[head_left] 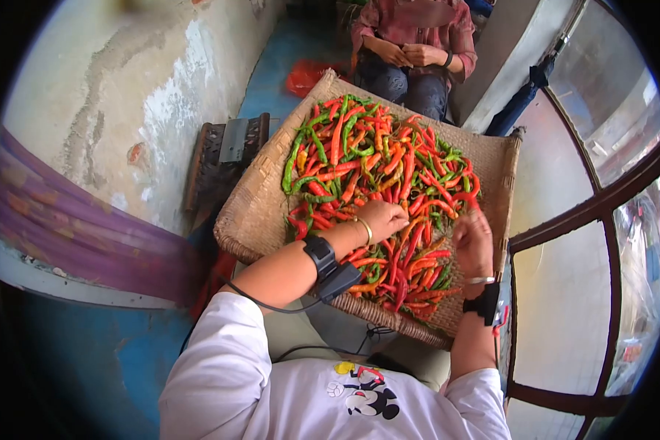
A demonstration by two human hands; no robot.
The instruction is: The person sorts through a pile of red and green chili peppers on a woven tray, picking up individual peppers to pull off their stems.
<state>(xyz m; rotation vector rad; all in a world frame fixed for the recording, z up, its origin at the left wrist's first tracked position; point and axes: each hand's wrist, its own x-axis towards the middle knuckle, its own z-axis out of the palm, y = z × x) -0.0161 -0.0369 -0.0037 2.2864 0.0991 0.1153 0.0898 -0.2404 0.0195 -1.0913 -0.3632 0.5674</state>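
Note:
A shallow woven basket [260,213] in front of me carries a heap of red, orange and green chili peppers [374,158]. Over the middle of the heap is my left hand [381,219], its fingers curled together; whether anything is between them is hidden. My right hand [474,240] is raised near the basket's right side, fingers pinched. A curved red chili pepper [466,199] shows at its fingertips and appears held there. Both wrists wear bangles and black straps, with a dark box on the left one.
Across the basket sits a person in a red checked shirt [418,22], hands together. A red plastic bag [305,76] lies on the blue floor behind. To the left are a worn wall [154,95] and purple cloth [73,220]; framed glass panes [565,308] stand at right.

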